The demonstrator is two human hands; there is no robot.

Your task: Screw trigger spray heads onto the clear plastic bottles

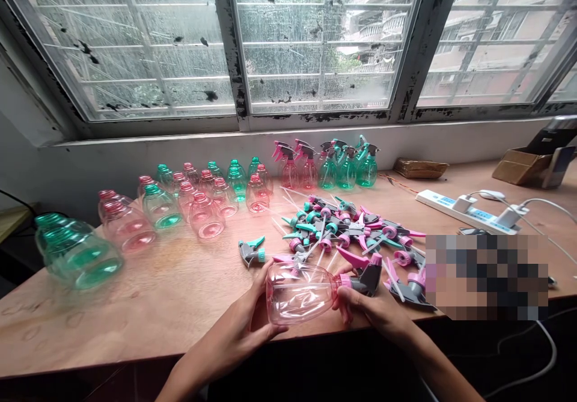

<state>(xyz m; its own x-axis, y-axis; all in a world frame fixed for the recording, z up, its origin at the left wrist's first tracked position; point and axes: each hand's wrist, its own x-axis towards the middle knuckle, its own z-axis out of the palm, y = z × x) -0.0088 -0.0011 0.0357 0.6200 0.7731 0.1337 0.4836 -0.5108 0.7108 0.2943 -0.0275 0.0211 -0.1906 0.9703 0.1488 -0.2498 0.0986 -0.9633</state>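
Note:
I hold a clear pink plastic bottle (300, 291) on its side over the front edge of the wooden table (157, 294). My left hand (252, 315) cups the bottle's base, fingers curled round it. My right hand (365, 306) grips the pink collar of a grey and pink trigger spray head (363, 273) seated on the bottle's neck. Just behind lies a heap of loose pink and teal spray heads (347, 228). A single teal spray head (251, 250) lies apart to the left.
Several empty pink and green bottles (198, 194) stand at the left and back. Several bottles with spray heads fitted (329, 167) stand by the window wall. A white power strip (469, 213) with cables and a cardboard box (518, 164) sit at right.

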